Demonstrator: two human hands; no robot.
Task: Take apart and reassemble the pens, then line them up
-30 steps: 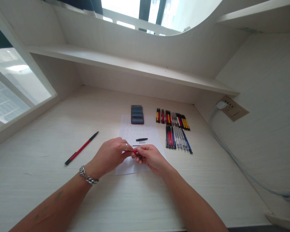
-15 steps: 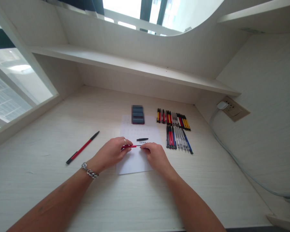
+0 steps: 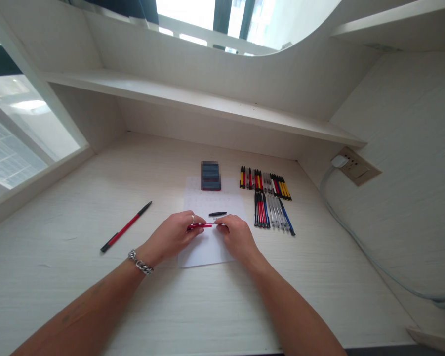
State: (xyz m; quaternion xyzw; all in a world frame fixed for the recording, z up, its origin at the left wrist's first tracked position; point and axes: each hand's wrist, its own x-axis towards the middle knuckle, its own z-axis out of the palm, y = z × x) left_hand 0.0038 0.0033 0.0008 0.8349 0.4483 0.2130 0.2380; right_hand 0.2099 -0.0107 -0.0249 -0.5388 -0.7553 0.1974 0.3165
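Observation:
My left hand [image 3: 178, 230] pinches a red pen barrel [image 3: 203, 226] above a white sheet of paper [image 3: 203, 252]. In the fingertips of my right hand [image 3: 237, 234] is the end of a thin pen refill [image 3: 213, 223], lying against the open right end of the barrel. Most of the refill is hidden. Just beyond my fingers, a black pen tip section [image 3: 218, 214] rests on the paper. A small spring-like piece [image 3: 215, 218] lies below it, partly covered by my right hand.
A red and black pen [image 3: 126, 227] lies alone at the left. Several pens and pen parts [image 3: 265, 180] stand in rows at the right, with clear barrels [image 3: 277, 212] nearer me. A dark pixelated object [image 3: 211, 176] sits behind the paper. A cable [image 3: 350, 235] runs along the right wall.
My right hand has shifted slightly left and away from me, covering part of the small spring-like piece. The red barrel has moved slightly right, and less of the refill shows between my hands.

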